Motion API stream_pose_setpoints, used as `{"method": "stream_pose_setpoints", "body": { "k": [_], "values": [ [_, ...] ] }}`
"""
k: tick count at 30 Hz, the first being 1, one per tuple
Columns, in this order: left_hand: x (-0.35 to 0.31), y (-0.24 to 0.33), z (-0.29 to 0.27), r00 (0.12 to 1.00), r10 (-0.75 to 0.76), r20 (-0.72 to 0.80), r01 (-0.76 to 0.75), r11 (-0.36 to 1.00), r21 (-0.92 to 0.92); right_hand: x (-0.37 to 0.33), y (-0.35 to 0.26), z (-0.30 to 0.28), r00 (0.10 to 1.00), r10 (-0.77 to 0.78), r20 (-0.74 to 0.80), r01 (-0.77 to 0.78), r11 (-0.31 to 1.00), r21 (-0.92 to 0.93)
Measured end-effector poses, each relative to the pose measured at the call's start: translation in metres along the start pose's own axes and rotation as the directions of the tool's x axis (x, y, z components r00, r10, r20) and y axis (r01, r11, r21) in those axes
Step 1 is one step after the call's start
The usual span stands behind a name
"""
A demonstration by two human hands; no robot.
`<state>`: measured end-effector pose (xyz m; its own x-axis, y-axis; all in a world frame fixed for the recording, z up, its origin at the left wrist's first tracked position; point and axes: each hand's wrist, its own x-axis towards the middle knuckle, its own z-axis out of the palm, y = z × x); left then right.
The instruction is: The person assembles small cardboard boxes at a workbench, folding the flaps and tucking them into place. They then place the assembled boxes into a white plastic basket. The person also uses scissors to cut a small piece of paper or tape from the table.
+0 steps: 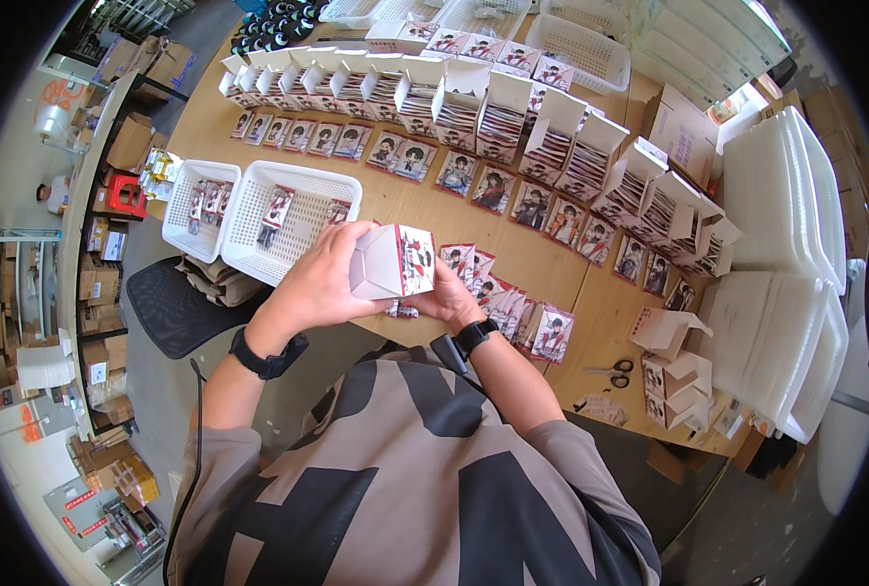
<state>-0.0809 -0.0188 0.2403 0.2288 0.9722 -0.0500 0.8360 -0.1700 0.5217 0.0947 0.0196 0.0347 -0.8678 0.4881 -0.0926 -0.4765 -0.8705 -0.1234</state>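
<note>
Between my two hands is a small white carton (378, 266) with a red-and-white illustrated side. My left hand (315, 278) is wrapped round its left side, thumb near the upper edge. From the right, my right hand (451, 299) grips the carton low down; some of its fingers are hidden behind it. Just right of my right hand, overlapping illustrated packets (552, 332) lie along the table's near edge. Left of my left hand stands a white perforated basket (302, 178) with a few packets inside.
A curved row of open cartons (503, 117) filled with packets spans the table (405, 210). Single packets (530, 205) lie before them. A smaller basket (187, 176) sits far left. Scissors (621, 372) and unfilled cartons (676, 381) are at right, beside stacked white trays (781, 234).
</note>
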Motion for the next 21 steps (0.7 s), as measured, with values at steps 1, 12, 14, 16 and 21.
{"method": "stream_pose_setpoints", "body": {
  "k": [1,12,14,16,21],
  "values": [
    [0.0,-0.004,0.005,1.0,-0.003,0.002,0.003,1.0,0.007,0.001,0.002,0.0,1.0,0.009,-0.017,-0.009,1.0,0.014],
    [-0.007,-0.015,0.04,0.996,-0.034,-0.078,0.032,0.999,-0.031,0.009,0.004,0.004,0.948,-0.018,-0.318,0.041,0.997,0.066],
    [-0.008,-0.017,0.041,0.997,-0.028,-0.071,0.025,0.999,-0.044,0.007,0.003,0.002,0.945,-0.005,-0.328,0.027,0.998,0.064],
    [-0.013,-0.021,0.044,0.996,-0.021,-0.086,0.015,0.998,-0.065,0.004,-0.001,0.005,0.957,0.026,-0.29,-0.004,0.997,0.076],
    [-0.022,-0.033,0.04,0.978,-0.21,0.008,0.204,0.94,-0.273,-0.013,-0.013,-0.004,0.977,0.13,-0.17,-0.136,0.99,-0.029]
  ]
}}
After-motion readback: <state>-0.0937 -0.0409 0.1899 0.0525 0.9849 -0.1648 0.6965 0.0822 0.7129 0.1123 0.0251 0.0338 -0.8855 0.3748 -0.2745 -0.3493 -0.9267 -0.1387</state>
